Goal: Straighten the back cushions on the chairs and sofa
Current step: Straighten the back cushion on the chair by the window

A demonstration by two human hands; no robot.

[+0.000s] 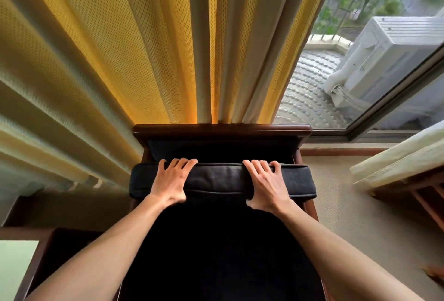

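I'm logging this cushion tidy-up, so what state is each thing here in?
back cushion: pulled forward off the backrest, gripped along its top edge
left hand: fingers curled over the cushion
right hand: likewise gripping it
chair: backrest rail bare
curtain: drawn partway

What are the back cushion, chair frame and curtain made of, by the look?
Back cushion: black woven fabric with piped seams, likely soft fill, since it dents under the left hand and right hand.
Chair frame: dark reddish wood, glossy, probably varnished.
Curtain: yellow mesh-like cloth, with a fine dot pattern and hanging folds.
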